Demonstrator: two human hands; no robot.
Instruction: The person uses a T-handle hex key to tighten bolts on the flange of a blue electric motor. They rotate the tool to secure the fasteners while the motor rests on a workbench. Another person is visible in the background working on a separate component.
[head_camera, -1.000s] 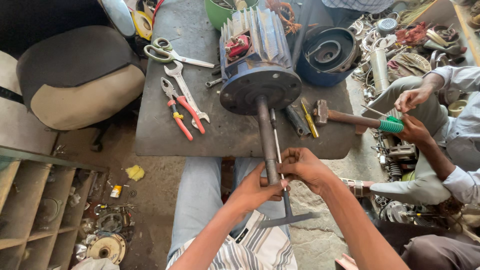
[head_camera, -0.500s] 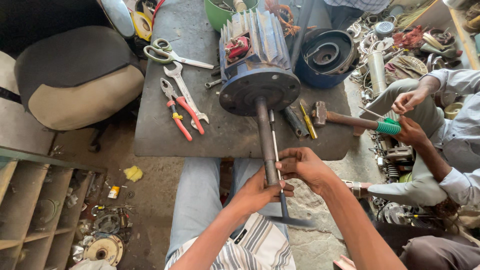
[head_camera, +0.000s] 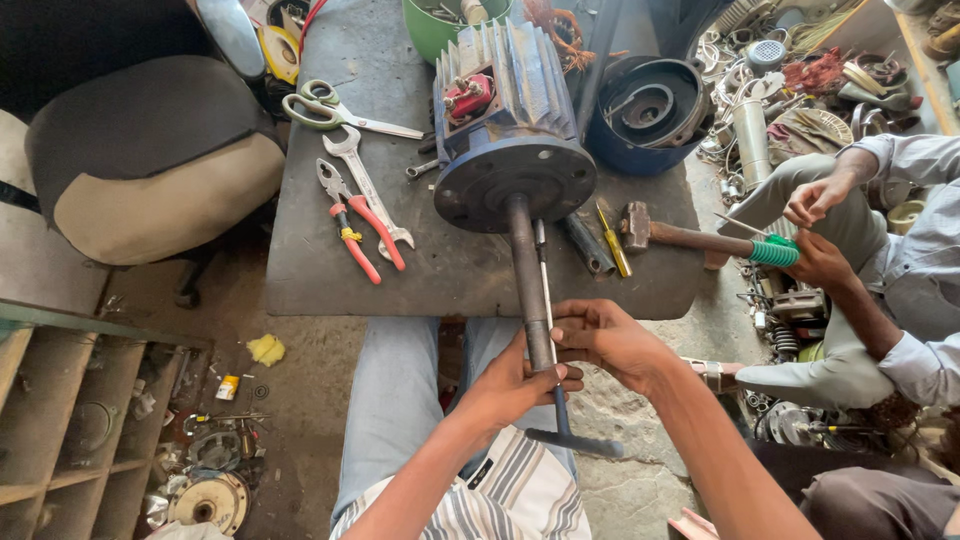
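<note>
A blue, ribbed cast-metal electric motor (head_camera: 512, 125) lay on its side at the near middle of the dark grey metal workbench (head_camera: 330, 260), its round flat end plate facing the bench's near edge. From the centre of that plate a long grey steel shaft (head_camera: 527, 275) ran out past the edge. Beside the shaft, on its right and nearly parallel, lay a thin steel T-handled rod (head_camera: 552, 345), its dark crossbar (head_camera: 573, 442) hanging well clear of the bench edge, below the shaft's end.
</note>
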